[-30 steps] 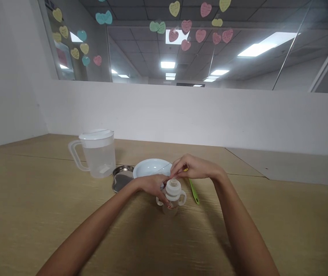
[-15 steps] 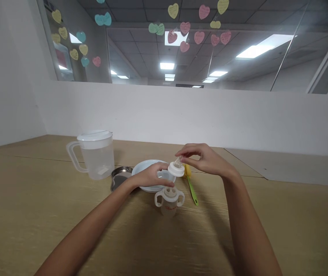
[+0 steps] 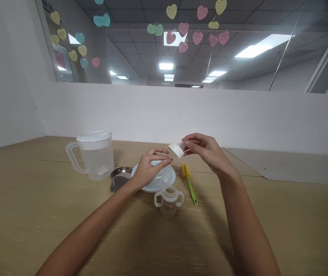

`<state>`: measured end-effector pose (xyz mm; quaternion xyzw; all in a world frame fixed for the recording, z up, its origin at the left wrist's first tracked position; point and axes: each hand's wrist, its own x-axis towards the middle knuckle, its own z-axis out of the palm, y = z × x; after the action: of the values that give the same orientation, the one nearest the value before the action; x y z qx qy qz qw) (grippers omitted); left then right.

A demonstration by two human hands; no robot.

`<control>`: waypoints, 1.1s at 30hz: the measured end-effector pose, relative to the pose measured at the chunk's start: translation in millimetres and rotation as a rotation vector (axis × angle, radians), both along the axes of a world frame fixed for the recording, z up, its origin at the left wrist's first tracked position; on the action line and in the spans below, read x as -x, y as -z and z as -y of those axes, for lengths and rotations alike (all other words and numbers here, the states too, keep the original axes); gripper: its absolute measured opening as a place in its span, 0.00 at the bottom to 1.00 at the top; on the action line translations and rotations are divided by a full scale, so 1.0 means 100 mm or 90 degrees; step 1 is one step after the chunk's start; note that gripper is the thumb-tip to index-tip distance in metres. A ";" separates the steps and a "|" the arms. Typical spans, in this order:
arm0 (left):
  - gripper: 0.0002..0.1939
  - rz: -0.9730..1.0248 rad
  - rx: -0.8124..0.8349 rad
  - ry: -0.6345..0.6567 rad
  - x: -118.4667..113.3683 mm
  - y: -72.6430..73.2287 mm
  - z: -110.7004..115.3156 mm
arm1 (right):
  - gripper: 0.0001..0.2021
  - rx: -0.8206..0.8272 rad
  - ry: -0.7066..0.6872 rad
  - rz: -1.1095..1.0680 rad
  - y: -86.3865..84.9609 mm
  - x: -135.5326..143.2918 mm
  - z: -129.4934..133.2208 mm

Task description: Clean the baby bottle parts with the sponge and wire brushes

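Observation:
My right hand [image 3: 203,148] pinches the clear nipple of a bottle top with a white collar [image 3: 176,150], holding it tilted above the table. My left hand [image 3: 152,165] is open, its fingers reaching toward the collar but apart from it. Below stands an uncapped baby bottle [image 3: 168,202], upright, with a handle on each side. Behind the bottle, partly covered by my left hand, lies a pale blue dish [image 3: 152,188] with a small clear piece inside that I cannot make out.
A lidded plastic jug [image 3: 98,161] stands at the left. Beside it is a kidney-shaped metal tray [image 3: 113,184]. A sponge brush with a green handle [image 3: 192,190] lies right of the dish. A white wall [image 3: 198,115] rises behind the table.
My right hand has lifted the bottle top higher and tipped it so the collar faces left. My left hand has moved up and left, away from the bottle mouth.

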<state>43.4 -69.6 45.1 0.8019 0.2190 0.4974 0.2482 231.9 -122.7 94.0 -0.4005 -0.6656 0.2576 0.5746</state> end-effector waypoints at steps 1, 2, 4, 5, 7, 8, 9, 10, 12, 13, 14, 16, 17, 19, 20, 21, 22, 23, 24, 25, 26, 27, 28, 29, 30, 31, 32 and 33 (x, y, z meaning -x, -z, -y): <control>0.09 0.005 -0.013 -0.013 0.01 -0.01 0.00 | 0.13 0.014 0.000 -0.046 0.01 -0.01 -0.03; 0.09 0.007 -0.024 -0.026 0.02 -0.02 0.00 | 0.13 0.025 0.008 -0.084 0.01 -0.03 -0.05; 0.10 0.009 -0.036 -0.049 0.05 -0.03 -0.03 | 0.13 0.034 0.031 -0.133 0.03 -0.07 -0.10; 0.10 0.009 -0.040 -0.056 0.06 -0.04 -0.05 | 0.13 0.034 0.044 -0.147 0.03 -0.10 -0.11; 0.11 -0.004 -0.049 -0.068 0.10 -0.05 -0.12 | 0.13 0.029 0.068 -0.164 0.04 -0.15 -0.12; 0.11 -0.021 -0.052 -0.079 0.12 -0.05 -0.16 | 0.13 0.026 0.076 -0.167 0.04 -0.17 -0.13; 0.10 -0.047 -0.053 -0.094 0.14 -0.05 -0.20 | 0.13 0.026 0.081 -0.167 0.04 -0.19 -0.13; 0.10 -0.079 -0.052 -0.113 0.17 -0.05 -0.24 | 0.13 0.027 0.083 -0.165 0.04 -0.20 -0.13; 0.10 -0.150 -0.043 -0.156 0.21 -0.03 -0.33 | 0.13 0.030 0.081 -0.162 0.04 -0.21 -0.12; 0.10 -0.186 -0.038 -0.175 0.23 -0.02 -0.37 | 0.13 0.031 0.080 -0.161 0.04 -0.21 -0.12; 0.10 -0.222 -0.036 -0.191 0.25 0.00 -0.40 | 0.13 0.032 0.080 -0.159 0.04 -0.21 -0.12; 0.10 -0.289 -0.036 -0.224 0.27 0.04 -0.47 | 0.13 0.033 0.082 -0.152 0.04 -0.21 -0.12; 0.10 -0.322 -0.037 -0.242 0.28 0.07 -0.50 | 0.13 0.033 0.083 -0.147 0.05 -0.21 -0.12; 0.10 -0.381 -0.039 -0.276 0.30 0.13 -0.56 | 0.13 0.035 0.083 -0.138 0.05 -0.20 -0.13; 0.10 -0.404 -0.039 -0.289 0.31 0.16 -0.59 | 0.13 0.036 0.082 -0.134 0.05 -0.20 -0.13; 0.10 -0.422 -0.039 -0.297 0.31 0.19 -0.62 | 0.13 0.037 0.081 -0.132 0.05 -0.20 -0.13; 0.10 -0.436 -0.037 -0.301 0.32 0.22 -0.65 | 0.13 0.038 0.078 -0.131 0.05 -0.20 -0.13; 0.10 -0.447 -0.035 -0.302 0.33 0.25 -0.67 | 0.13 0.039 0.076 -0.129 0.05 -0.19 -0.13; 0.10 -0.456 -0.034 -0.303 0.34 0.27 -0.69 | 0.13 0.041 0.074 -0.129 0.05 -0.19 -0.13; 0.10 -0.467 -0.033 -0.304 0.34 0.29 -0.71 | 0.13 0.044 0.074 -0.130 0.05 -0.19 -0.13; 0.10 -0.477 -0.032 -0.307 0.35 0.31 -0.72 | 0.13 0.046 0.074 -0.132 0.05 -0.18 -0.13; 0.09 -0.487 -0.031 -0.311 0.35 0.32 -0.73 | 0.13 0.049 0.074 -0.133 0.05 -0.18 -0.13; 0.09 -0.496 -0.029 -0.317 0.36 0.33 -0.74 | 0.13 0.052 0.075 -0.134 0.05 -0.18 -0.13; 0.09 -0.505 -0.027 -0.325 0.36 0.34 -0.74 | 0.13 0.053 0.075 -0.133 0.04 -0.18 -0.13; 0.10 -0.512 -0.023 -0.333 0.36 0.35 -0.75 | 0.13 0.054 0.075 -0.131 0.04 -0.18 -0.13; 0.10 -0.520 -0.019 -0.341 0.36 0.36 -0.75 | 0.13 0.053 0.075 -0.128 0.04 -0.18 -0.13; 0.10 -0.528 -0.016 -0.349 0.36 0.36 -0.76 | 0.13 0.053 0.073 -0.123 0.04 -0.17 -0.13; 0.11 -0.534 -0.012 -0.355 0.36 0.37 -0.77 | 0.13 0.053 0.072 -0.119 0.05 -0.17 -0.13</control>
<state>6.9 7.1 8.0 0.8460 0.5013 0.1814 -0.0110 249.2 -109.8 89.3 -0.4349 -0.5742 0.2884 0.6309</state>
